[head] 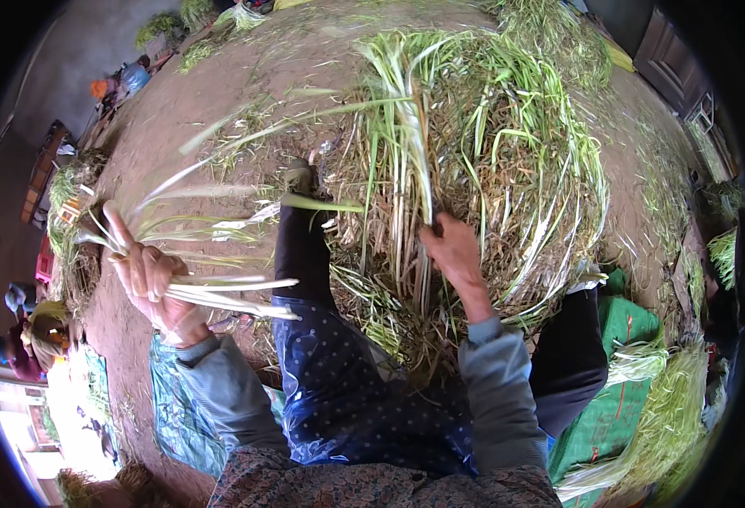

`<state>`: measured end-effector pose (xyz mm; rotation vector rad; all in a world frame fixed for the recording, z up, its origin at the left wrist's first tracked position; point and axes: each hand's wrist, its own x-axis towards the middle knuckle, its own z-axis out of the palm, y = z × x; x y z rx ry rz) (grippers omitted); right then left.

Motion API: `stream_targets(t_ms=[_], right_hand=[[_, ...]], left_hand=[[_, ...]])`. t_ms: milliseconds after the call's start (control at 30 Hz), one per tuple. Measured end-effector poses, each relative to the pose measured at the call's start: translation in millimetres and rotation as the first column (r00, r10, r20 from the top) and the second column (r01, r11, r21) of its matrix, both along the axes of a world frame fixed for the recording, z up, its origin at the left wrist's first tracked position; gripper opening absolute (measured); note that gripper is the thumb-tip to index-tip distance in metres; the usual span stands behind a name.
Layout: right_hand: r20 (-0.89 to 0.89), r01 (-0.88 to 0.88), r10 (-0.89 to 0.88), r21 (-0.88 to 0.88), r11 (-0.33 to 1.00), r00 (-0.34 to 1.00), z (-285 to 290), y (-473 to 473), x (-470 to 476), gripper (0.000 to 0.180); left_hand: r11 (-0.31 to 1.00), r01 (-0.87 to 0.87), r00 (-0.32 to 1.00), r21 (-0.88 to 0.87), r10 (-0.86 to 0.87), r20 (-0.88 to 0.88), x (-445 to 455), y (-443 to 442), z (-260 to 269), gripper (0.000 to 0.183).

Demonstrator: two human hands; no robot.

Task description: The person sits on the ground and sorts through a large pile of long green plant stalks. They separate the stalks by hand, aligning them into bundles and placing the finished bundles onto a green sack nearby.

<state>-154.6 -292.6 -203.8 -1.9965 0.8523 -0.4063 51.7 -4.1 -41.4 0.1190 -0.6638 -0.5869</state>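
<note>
My left hand [150, 282], in a thin translucent glove, is closed on several pale stalks of a long-leaved plant [220, 297]; their green leaves trail and blur above and to the right. My bare right hand [454, 246] has thumb and fingers on the white stems of another leafy bunch [420, 159]. That bunch lies on a large heap of green leaves and brown, withered strands [512, 159] on the floor between my legs. The fingertips of my right hand are partly hidden among the stems.
A green woven sack [623, 387] with pale stalks lies at the lower right, beside a long green pile [677, 406]. A teal plastic sheet [185, 406] lies at the lower left. People [42, 330] sit at the far left. Loose leaves litter the earthen floor [175, 152].
</note>
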Motion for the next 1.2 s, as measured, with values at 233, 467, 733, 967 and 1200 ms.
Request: stream_targets(t_ms=[233, 467, 733, 967, 1200], right_hand=[[0.315, 0.196, -0.270, 0.247, 0.949, 0.910, 46.9, 2.1, -100.1, 0.019], [0.268, -0.116, 0.006, 0.396, 0.911, 0.963, 10.7, 45.7, -106.4, 0.011], [0.347, -0.358, 0.259, 0.262, 0.896, 0.902, 20.9, 78.8, -97.4, 0.014], [0.309, 0.022, -0.227, 0.550, 0.835, 0.924, -1.6, 78.2, -116.6, 0.016], [0.284, 0.275, -0.340, 0.243, 0.930, 0.897, 25.2, 64.0, -119.7, 0.030]], left_hand=[[0.990, -0.130, 0.991, 0.054, 0.132, -0.026, 30.9, 15.4, -11.8, 0.053], [0.827, 0.122, 0.992, 0.549, -0.078, -0.103, -63.2, -78.2, -85.9, 0.047], [0.284, 0.106, 0.961, 0.953, -0.275, -0.025, -148.8, -131.9, -105.6, 0.029], [0.312, 0.187, 0.963, 0.931, -0.247, -0.111, -142.8, -129.5, -105.7, 0.020], [0.335, 0.097, 0.981, 0.937, -0.193, -0.033, -148.3, -129.6, -115.5, 0.014]])
